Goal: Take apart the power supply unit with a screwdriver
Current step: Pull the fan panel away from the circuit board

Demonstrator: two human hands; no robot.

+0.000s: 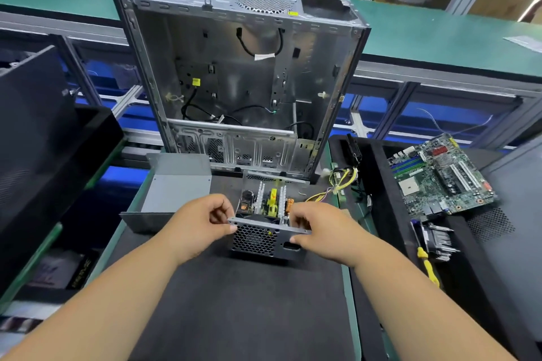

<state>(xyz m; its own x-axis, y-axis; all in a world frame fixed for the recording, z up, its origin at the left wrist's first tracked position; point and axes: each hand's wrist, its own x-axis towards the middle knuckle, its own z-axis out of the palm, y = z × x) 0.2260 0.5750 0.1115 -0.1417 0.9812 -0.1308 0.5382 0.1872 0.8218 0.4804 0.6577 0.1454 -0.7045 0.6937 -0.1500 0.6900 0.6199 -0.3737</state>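
**Here: an opened power supply held at both ends**

Plainly, the power supply unit [265, 224] sits lid-off on the black mat of the surface [240, 302], just in front of the empty computer case [234, 73]. Its near wall is thin grey sheet metal, punched with a honeycomb fan grille and a dark rectangular socket opening beside it. Inside stand pale finned heat sinks, a yellow-taped transformer and a copper-wound coil. A bundle of yellow, black and coloured wires [337, 187] trails from its far right corner across the mat.

The left hand [202, 221] comes in from the lower left with the wrist bent, thumb and curled fingers pinching the left end of the unit's top flange. The right hand [316, 228] mirrors it: fingers hook over the right end of the flange while the thumb presses against the front wall by the socket opening. Both forearms are bare and stretch forward from the bottom corners.

Left of the unit lies a folded grey metal cover [173, 187], matte and box-shaped, open side up. To the right, on a dark foam-like tray, rests a green motherboard [440, 176] with blue and white slots. Nearer, a screwdriver [425, 258] with a yellow handle lies untouched beside a finned metal heat sink [440, 240].
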